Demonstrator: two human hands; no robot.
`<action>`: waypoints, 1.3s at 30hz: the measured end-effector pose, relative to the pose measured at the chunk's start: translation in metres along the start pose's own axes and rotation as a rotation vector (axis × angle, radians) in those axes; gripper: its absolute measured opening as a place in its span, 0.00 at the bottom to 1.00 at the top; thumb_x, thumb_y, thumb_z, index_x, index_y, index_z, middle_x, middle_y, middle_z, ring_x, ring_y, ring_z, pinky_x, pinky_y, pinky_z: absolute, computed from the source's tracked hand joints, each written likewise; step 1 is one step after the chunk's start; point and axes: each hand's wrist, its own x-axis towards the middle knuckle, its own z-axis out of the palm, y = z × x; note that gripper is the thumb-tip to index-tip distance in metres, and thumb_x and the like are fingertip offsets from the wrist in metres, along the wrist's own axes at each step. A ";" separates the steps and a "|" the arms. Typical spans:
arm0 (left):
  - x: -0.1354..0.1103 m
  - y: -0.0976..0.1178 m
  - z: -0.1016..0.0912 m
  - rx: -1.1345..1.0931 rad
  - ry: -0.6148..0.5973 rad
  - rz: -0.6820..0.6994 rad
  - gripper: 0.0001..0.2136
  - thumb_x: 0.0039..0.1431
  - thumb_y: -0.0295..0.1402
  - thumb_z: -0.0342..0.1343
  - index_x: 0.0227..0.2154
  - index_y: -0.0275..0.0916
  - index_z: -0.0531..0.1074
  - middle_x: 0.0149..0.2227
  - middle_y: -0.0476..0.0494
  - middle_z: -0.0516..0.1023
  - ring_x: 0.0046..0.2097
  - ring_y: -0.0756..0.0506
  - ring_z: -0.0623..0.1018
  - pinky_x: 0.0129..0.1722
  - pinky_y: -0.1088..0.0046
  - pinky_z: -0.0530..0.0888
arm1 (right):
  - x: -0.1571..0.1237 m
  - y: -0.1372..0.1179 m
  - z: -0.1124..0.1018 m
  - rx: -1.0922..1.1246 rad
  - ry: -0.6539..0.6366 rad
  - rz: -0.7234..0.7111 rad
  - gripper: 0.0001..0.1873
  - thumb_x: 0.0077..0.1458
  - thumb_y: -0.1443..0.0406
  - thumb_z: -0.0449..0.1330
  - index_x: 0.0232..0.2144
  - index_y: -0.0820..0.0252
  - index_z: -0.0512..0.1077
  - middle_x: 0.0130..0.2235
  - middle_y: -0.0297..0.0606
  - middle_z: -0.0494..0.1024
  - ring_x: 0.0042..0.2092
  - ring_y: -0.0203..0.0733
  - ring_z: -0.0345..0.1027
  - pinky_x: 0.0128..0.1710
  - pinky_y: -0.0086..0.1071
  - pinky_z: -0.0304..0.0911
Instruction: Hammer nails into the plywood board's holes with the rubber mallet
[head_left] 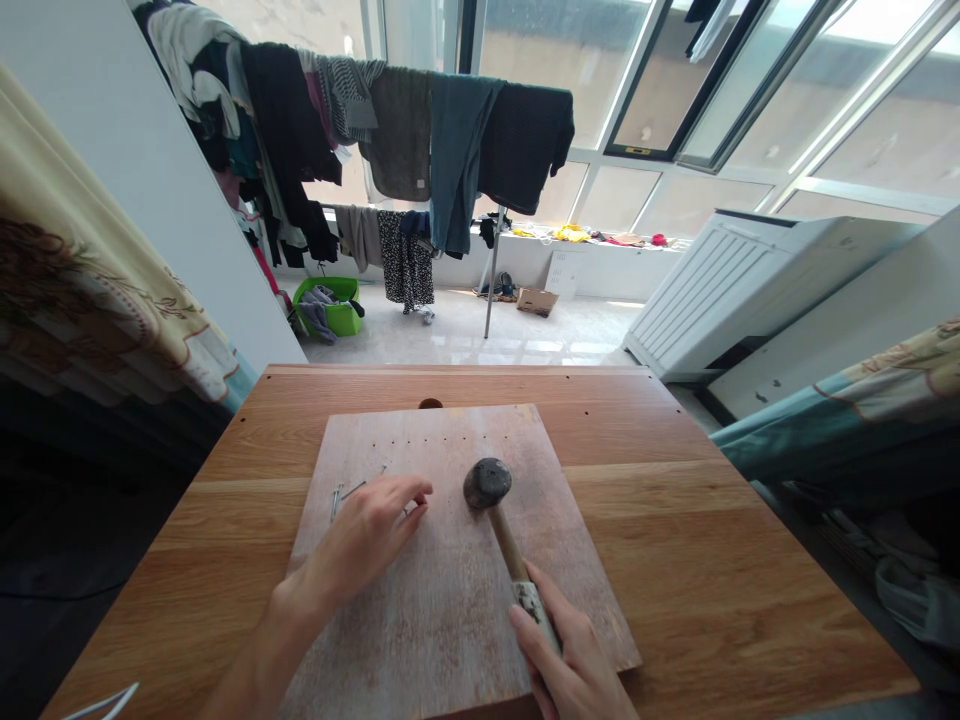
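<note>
A worn wooden board (450, 600) lies on a wooden table (675, 520). My right hand (570, 660) is closed round the handle of a hammer (489, 484), whose dark head rests on the board's middle. My left hand (367, 540) lies on the board to the left, fingers pinched together on a small nail standing near its fingertips. A few loose nails (346, 492) lie just beyond that hand. A row of small nail holes or nail heads runs along the board's far part.
A round hole (430, 404) is in the table behind the board. Patterned fabric hangs at left (97, 300) and right (862, 400). Beyond stand a clothes rack (420, 140), a green basket (330, 305) and a white unit (750, 290).
</note>
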 end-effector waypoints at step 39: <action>0.014 0.010 -0.008 0.290 -0.279 0.080 0.10 0.63 0.21 0.54 0.31 0.40 0.76 0.35 0.44 0.80 0.40 0.41 0.75 0.42 0.62 0.70 | -0.004 -0.001 0.004 0.005 0.055 -0.032 0.43 0.58 0.37 0.58 0.65 0.57 0.69 0.33 0.36 0.79 0.18 0.32 0.62 0.13 0.25 0.57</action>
